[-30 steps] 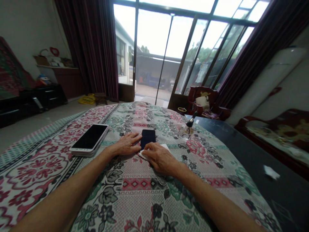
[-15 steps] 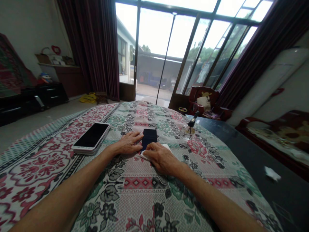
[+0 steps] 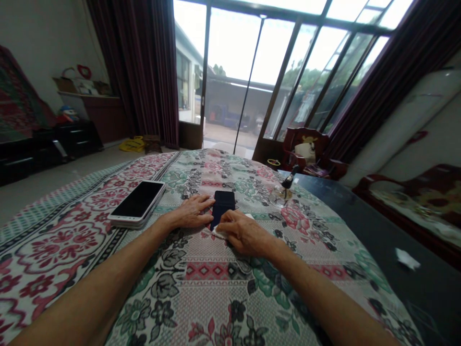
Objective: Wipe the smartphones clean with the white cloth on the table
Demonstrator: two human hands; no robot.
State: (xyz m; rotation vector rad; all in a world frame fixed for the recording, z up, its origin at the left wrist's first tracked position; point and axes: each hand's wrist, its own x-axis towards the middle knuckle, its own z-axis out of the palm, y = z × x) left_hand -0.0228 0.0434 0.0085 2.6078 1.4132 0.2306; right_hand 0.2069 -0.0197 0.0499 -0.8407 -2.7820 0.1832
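A small dark phone [image 3: 223,202] lies face up on the flowered cloth [image 3: 201,288] in the middle of the view. My left hand [image 3: 190,212] lies flat on the cloth, its fingertips against the phone's left edge. My right hand [image 3: 240,233] presses a white wipe [image 3: 219,233] against the phone's near end; most of the wipe is hidden under the fingers.
Two stacked larger phones [image 3: 138,203] with white edges lie to the left. A small dark-topped bottle [image 3: 284,189] stands to the right, near the cloth's edge. Beyond the cloth is a dark tabletop [image 3: 378,240] with a scrap of white paper [image 3: 406,260].
My right hand has drawn the white wipe a little to the left, so less of it shows. The left hand and the phone stay in place.
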